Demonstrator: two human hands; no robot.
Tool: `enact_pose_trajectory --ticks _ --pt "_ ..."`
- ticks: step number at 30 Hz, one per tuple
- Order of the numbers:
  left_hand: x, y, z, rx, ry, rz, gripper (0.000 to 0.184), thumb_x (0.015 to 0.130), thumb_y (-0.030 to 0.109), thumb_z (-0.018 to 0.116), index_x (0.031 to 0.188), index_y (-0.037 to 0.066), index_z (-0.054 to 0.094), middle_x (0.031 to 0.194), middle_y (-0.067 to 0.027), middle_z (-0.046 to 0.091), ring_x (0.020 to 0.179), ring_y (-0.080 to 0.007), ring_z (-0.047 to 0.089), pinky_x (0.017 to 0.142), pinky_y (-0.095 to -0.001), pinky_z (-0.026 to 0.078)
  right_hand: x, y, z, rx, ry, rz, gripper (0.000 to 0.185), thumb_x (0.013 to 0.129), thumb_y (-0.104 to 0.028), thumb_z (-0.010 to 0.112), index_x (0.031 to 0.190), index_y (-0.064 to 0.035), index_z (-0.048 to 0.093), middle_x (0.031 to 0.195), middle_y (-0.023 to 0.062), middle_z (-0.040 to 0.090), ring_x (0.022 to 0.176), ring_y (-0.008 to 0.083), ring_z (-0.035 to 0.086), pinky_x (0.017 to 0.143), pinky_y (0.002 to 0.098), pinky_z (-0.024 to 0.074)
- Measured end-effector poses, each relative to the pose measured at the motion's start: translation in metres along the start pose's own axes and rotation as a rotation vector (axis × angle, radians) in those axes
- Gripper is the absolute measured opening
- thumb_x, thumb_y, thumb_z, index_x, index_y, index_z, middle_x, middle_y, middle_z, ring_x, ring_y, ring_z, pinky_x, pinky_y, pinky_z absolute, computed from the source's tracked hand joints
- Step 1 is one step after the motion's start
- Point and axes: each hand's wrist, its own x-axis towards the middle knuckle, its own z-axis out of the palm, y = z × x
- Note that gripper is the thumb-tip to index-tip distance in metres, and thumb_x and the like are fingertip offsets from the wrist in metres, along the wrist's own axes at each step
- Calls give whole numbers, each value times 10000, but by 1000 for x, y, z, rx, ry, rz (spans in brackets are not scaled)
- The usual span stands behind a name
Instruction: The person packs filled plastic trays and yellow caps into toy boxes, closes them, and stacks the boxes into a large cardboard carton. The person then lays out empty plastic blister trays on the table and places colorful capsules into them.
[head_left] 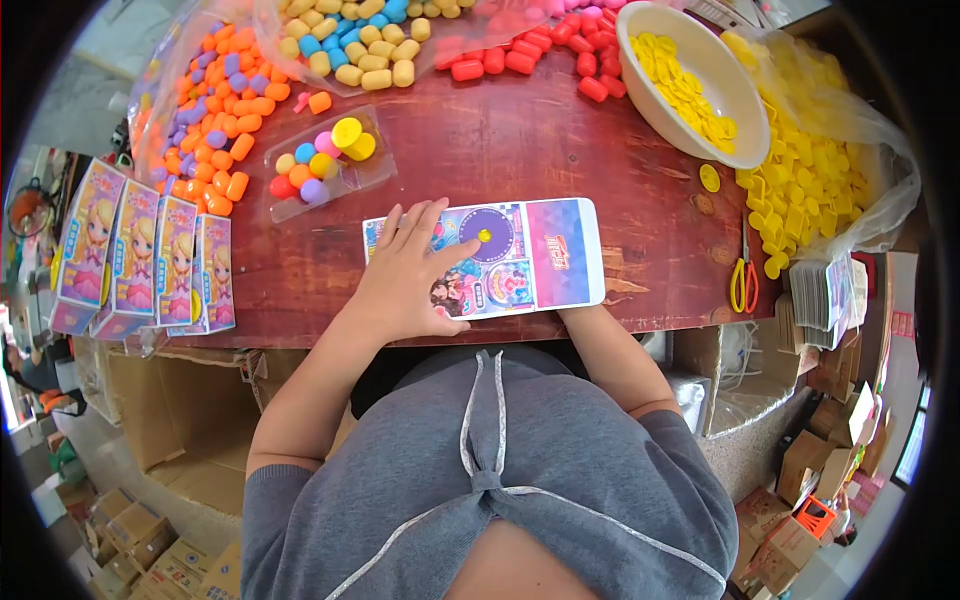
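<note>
A flat printed toy box [562, 250] with cartoon princesses, a purple dial and a pink-purple panel lies at the table's front edge. My left hand [405, 275] rests on its left part with fingers spread, the index fingertip close to the small yellow piece [485, 236] in the dial's middle. Below the box's right part my right forearm [622, 355] reaches in. My right hand is hidden under it, so its fingers do not show. Up and left of the box sits a clear plastic tray [370, 180] with coloured capsules and yellow round pieces.
Several princess boxes [135, 245] stand at the left edge. Orange and purple capsules [230, 110], cream and blue ones, and red ones [520, 55] line the back. A white bowl [745, 150] of yellow discs, loose yellow parts [805, 190], scissors [743, 285] and stacked cards [822, 295] are right.
</note>
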Motion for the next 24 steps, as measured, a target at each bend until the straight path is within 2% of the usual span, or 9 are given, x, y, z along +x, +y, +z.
enact_pose_trajectory --ticks 4,6,8,9,10,13,18,20,24 --pt "8 2 -2 6 -2 18 886 451 377 898 1277 210 622 1540 -174 286 1408 -343 294 1183 -501 164 -2 -32 -11 -129 10 -47 476 1015 -404 405 1396 -134 495 1331 142 580 1172 316 592 896 483 549" --pt "7 5 -4 7 -13 8 869 465 400 897 1269 206 630 1553 -174 269 1418 -346 281 1182 -505 163 -17 -88 -8 -1182 35 -346 244 918 -123 577 1135 -62 673 1082 77 690 946 190 645 763 282 532" --pt "7 6 -6 14 -23 -21 852 479 423 897 1261 202 638 1566 -175 251 1428 -349 269 1181 -509 163 -18 -134 -33 -1273 272 -840 218 861 -33 599 1063 -27 682 1047 66 693 933 161 623 817 263 499" --pt "8 7 -5 12 -21 -20 852 479 423 897 1261 202 638 1566 -175 251 1428 -349 269 1181 -509 163 -18 -157 -49 -1090 440 -884 215 859 -37 629 1069 -11 669 1052 60 692 958 170 626 879 264 484" --pt "8 7 -4 12 -12 -25 811 506 427 887 1245 197 649 1564 -179 257 1430 -349 269 1180 -511 162 0 -185 -98 -1328 602 -1069 284 872 -85 637 1146 -10 641 1126 97 681 1016 242 637 900 299 493" --pt "8 8 0 14 23 -60 689 587 440 859 1199 179 681 1558 -190 274 1434 -350 268 1177 -517 160 36 -237 -195 -1872 989 -1140 434 898 -210 618 1279 -8 563 1250 169 629 1119 370 602 944 385 485" --pt "8 7 15 -7 135 -110 483 708 409 797 1108 150 724 1523 -206 341 1426 -352 293 1173 -524 160 -4 -227 -132 -1724 895 -734 329 906 -168 594 1190 -2 592 1200 142 650 968 308 658 873 347 511" --pt "9 5 20 4 164 -130 458 729 412 778 1102 151 726 1512 -212 353 1420 -360 302 1170 -530 158 -12 -197 -93 -1412 559 -1050 223 863 -60 615 1084 -26 614 1057 98 680 830 214 652 773 289 511" --pt "9 7 29 23 224 -130 394 791 419 722 1082 154 730 1481 -230 389 1403 -382 326 1161 -550 153 -62 -110 29 -924 51 -821 237 771 45 667 971 -68 609 874 49 646 756 125 591 690 236 474"
